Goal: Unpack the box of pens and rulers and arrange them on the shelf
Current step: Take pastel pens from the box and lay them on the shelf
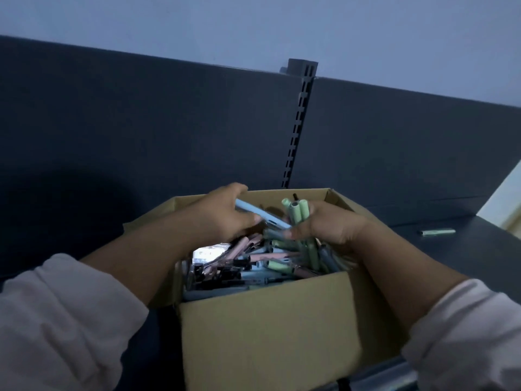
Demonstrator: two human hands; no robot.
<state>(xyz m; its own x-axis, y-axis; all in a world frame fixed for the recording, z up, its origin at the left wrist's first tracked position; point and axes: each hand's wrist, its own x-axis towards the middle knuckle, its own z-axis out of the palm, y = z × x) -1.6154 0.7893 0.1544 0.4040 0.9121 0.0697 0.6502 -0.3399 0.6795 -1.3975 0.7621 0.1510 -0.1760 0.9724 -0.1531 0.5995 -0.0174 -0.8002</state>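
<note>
Dark shelf panels [141,122] fill the upper frame. Low centre, an open cardboard box [267,328] holds jumbled pink, green and blue pens [253,263]. Above it, the left hand [222,215] grips a pale blue pen [262,214] and the right hand [329,224] clasps a bunch of green pens [298,210]. A lone green pen [437,232] lies on the shelf at right.

Both bare forearms reach forward and inward from white fabric sleeves [56,320] bunched near the elbows, bringing the hands close together. The left hand [222,218], back upward, curls its fingers round a slim pale blue plastic pen [262,215]. The right hand [329,227] grips a bundle of pale green plastic pens [298,210] upright in its fist.
</note>
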